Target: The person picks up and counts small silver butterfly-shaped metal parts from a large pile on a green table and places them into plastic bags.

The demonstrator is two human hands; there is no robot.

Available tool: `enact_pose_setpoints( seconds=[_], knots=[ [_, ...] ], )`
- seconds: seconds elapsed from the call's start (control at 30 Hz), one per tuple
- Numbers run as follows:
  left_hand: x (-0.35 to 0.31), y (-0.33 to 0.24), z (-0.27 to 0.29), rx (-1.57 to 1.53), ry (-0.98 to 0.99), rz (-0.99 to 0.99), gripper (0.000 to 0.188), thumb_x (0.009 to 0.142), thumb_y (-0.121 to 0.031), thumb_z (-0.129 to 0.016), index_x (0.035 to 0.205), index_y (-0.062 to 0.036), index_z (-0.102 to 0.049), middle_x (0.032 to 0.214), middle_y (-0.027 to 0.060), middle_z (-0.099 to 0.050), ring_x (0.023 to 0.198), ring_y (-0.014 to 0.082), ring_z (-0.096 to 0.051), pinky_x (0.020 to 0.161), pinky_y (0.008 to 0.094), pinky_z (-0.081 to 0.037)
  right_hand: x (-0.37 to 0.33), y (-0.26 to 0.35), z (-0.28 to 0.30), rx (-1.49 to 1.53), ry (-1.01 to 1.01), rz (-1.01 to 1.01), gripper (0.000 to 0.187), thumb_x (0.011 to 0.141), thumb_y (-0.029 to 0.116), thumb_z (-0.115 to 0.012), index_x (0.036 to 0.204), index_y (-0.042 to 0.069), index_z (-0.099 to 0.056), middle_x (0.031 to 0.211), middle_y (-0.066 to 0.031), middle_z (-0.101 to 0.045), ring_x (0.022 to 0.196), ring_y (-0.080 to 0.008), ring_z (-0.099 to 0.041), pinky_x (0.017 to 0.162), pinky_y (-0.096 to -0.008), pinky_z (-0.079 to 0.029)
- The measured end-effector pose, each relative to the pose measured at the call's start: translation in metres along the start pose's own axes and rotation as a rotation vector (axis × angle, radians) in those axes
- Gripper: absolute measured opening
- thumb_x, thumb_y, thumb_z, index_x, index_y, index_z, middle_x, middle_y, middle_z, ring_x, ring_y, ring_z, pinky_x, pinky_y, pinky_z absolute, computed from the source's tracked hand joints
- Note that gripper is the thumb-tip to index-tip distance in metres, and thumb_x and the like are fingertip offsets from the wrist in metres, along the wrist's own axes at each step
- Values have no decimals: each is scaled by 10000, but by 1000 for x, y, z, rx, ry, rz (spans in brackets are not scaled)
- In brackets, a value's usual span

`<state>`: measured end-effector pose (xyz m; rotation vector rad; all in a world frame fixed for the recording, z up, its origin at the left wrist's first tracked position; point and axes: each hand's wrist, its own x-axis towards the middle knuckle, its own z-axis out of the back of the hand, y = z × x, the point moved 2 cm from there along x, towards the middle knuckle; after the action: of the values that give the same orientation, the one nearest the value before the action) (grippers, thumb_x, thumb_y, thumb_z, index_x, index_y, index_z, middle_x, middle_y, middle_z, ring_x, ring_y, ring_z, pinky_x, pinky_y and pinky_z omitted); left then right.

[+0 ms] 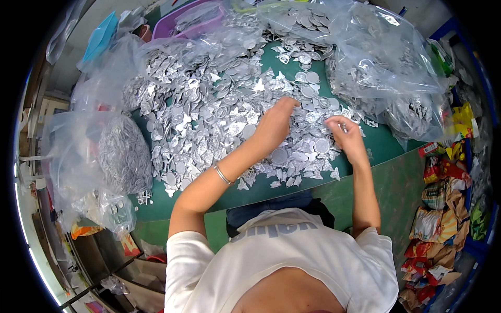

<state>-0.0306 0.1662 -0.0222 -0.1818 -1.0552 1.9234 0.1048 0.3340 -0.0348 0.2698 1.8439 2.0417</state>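
A thick spread of small silver metal pieces (209,115), flat rounds and cut-out shapes, covers much of the green table (389,143). My left hand (276,122) reaches into the middle of the spread, a metal bangle on its wrist. Its fingers are bent together at the tips, and whatever lies between them is hidden. At the right edge of the spread, my right hand (348,140) is curled with thumb and fingers closed around a small silver metal piece (343,127). Larger round discs (279,156) lie just below the left hand.
Clear plastic bags of silver pieces stand at the left (125,154) and the back right (386,68). A purple bin (164,23) and a light-blue tray (102,35) sit at the back left. Colourful packets (430,208) are stacked beyond the table's right edge.
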Motion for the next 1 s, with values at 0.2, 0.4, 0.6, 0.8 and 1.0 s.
enact_pose_setpoints(
  seconds=[0.2, 0.4, 0.6, 0.8, 1.0],
  knots=[
    [11, 7, -12, 588, 296, -158, 309, 695, 35, -556, 992, -50, -552, 1002, 137, -504, 868, 297, -550, 683, 383, -488, -2, 12, -8, -916, -104, 297, 168, 718, 163, -693, 796, 41, -606, 777, -112, -570, 626, -272, -577, 571, -389, -450],
    [23, 24, -7, 342, 227, -203, 190, 789, -48, -544, 978, -70, -553, 912, 114, -540, 799, 276, -560, 680, 366, -485, 3, 3, 16, 765, -22, -234, 53, 791, 26, -575, 806, 52, -532, 722, -47, -520, 613, -111, -492, 416, -209, -316],
    [25, 29, 7, -1135, 110, 697, 81, 870, -106, -518, 891, -53, -576, 741, 48, -569, 705, 177, -581, 611, 300, -484, 4, 5, -5, -305, 93, 143, 192, 733, 127, -682, 900, 46, -633, 671, -57, -552, 573, -204, -545, 523, -303, -432],
    [23, 30, -4, -562, 137, 485, 140, 847, -151, -567, 807, -24, -611, 707, 84, -575, 672, 236, -610, 561, 352, -487, 5, 5, -29, -931, 49, 329, 274, 686, 199, -712, 889, 32, -633, 804, -127, -597, 704, -363, -581, 647, -406, -475],
    [12, 7, -31, 466, 172, 42, 276, 790, -241, -625, 766, 33, -599, 844, 210, -576, 722, 365, -607, 609, 421, -493, 22, -19, -2, -428, -109, 587, 114, 779, 120, -606, 833, 20, -593, 757, -55, -579, 567, -185, -532, 510, -315, -426]
  ],
)
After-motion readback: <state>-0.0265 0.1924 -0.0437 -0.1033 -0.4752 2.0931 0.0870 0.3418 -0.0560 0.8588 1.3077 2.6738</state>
